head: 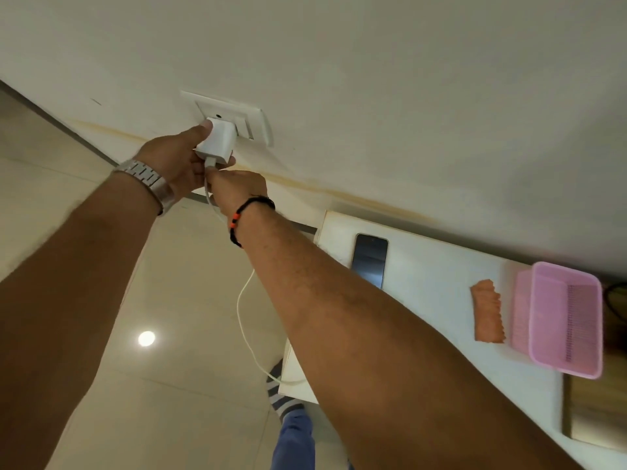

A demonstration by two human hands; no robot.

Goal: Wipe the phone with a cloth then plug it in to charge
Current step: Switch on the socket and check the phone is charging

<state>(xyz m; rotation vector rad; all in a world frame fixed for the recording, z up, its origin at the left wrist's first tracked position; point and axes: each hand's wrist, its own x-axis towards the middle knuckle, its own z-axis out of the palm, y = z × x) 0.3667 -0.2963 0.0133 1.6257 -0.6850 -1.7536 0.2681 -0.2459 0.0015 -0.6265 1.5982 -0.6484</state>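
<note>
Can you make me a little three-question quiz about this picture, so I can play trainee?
1. True or false: the phone is in the pink basket.
2. Which hand holds the white charger at the wall socket?
3. What lies between phone and basket: A) orange cloth, B) spoon?

Key: 1. False, it lies on the white table. 2. The left hand; the right hand pinches the cable. 3. A.

Charger [217, 139] prongs: hidden between its body and the socket plate [252, 122]; seating cannot be told. Right hand [237, 189] fingertips concealed behind the knuckles. Cable [242, 313] passes behind the right forearm, lower centre. Phone [369, 261] lower corner covered by that forearm. Pink basket [565, 320] blurred, right edge.
</note>
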